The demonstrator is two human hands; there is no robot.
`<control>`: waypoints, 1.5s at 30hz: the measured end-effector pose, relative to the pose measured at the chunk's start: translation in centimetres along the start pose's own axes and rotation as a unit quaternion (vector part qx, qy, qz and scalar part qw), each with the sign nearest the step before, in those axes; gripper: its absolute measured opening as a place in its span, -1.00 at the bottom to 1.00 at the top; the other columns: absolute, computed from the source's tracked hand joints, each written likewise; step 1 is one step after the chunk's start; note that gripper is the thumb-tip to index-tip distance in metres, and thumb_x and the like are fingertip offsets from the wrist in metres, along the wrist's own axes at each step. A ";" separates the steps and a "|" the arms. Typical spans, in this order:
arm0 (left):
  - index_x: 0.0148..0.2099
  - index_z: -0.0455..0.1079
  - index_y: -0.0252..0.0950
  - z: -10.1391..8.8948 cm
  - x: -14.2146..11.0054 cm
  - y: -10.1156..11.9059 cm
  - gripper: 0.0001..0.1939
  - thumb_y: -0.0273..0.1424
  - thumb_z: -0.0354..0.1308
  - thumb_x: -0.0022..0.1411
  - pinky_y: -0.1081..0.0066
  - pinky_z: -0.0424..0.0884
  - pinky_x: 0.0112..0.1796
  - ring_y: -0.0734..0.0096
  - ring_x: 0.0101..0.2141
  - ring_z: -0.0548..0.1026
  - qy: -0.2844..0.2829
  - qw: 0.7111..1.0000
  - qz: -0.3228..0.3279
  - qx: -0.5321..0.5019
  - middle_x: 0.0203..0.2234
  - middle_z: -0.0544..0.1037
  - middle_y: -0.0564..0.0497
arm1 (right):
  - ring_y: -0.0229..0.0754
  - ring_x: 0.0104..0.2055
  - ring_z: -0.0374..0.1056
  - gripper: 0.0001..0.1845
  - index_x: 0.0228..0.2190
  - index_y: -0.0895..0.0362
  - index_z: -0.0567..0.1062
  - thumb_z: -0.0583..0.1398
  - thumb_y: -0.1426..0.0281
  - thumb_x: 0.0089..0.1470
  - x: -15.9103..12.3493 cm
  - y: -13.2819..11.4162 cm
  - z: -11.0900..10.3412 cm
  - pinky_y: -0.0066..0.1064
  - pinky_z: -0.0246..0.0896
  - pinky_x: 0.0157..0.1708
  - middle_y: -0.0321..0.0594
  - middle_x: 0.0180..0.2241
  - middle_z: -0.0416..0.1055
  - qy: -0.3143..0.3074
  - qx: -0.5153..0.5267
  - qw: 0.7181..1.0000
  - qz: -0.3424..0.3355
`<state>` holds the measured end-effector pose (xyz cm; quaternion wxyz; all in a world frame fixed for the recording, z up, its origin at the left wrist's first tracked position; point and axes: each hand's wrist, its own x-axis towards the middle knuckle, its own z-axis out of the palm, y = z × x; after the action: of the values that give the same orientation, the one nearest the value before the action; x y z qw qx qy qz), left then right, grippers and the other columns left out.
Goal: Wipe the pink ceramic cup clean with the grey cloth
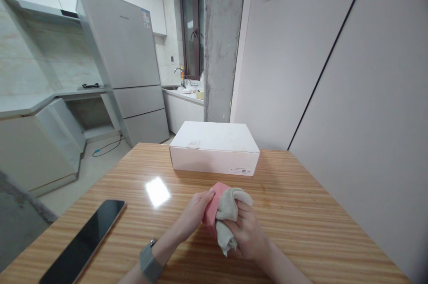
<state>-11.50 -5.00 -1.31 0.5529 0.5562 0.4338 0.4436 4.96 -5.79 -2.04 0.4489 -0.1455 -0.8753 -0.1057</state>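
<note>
My left hand [193, 213] grips a small pink block-like object [214, 206] by its left side, fingers curled over its top edge, just above the wooden table [301, 212]. My right hand [247, 232] is closed on a crumpled grey-beige cloth [229, 212] and presses it against the pink object's right side. A grey watch band sits on my left wrist. Most of the pink object is hidden by the cloth and my fingers.
A closed white cardboard box [216, 146] lies on the table just beyond my hands. A black phone [85, 241] lies face up near the table's left edge. A white wall runs along the right. Behind are a refrigerator [125, 52], kitchen counters and a concrete pillar.
</note>
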 end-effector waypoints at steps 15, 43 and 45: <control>-0.34 0.49 -0.37 0.2 -0.1 -0.5 -0.57 -0.07 0.08 0.18 0.36 0.34 -0.19 0.33 -0.38 0.49 -0.014 0.956 -0.159 -0.248 -0.47 0.58 -0.01 | -0.09 -0.40 0.40 -0.67 -0.27 0.29 0.49 -0.04 0.42 0.13 -0.8 -0.9 1.2 -0.22 0.25 -0.14 -0.09 -0.48 0.51 -0.002 -0.020 0.995 -0.101; -0.25 0.47 -0.39 0.7 0.1 -0.2 -0.55 -0.06 0.06 0.19 0.34 0.29 -0.12 0.28 -0.29 0.49 -0.045 0.940 -0.126 -0.314 -0.40 0.57 -0.06 | -0.07 -0.39 0.38 -0.66 -0.29 0.19 0.44 -0.05 0.30 0.10 0.2 0.3 -0.5 -0.20 0.24 -0.22 -0.11 -0.44 0.50 -0.035 0.020 0.999 -0.022; -0.16 0.49 -0.40 0.5 -0.1 0.1 -0.54 -0.08 0.09 0.18 0.31 0.24 -0.02 0.20 -0.15 0.47 -0.039 0.963 -0.136 -0.229 -0.30 0.60 -0.10 | -0.08 -0.41 0.36 -0.68 -0.34 0.16 0.43 -0.06 0.30 0.07 0.1 0.1 -0.1 -0.21 0.24 -0.24 -0.13 -0.46 0.48 -0.044 0.033 0.998 -0.011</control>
<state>-11.10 -5.24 -1.18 0.7370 0.3676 0.3702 0.4297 5.05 -5.73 -1.92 0.4136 -0.1251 -0.8987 -0.0753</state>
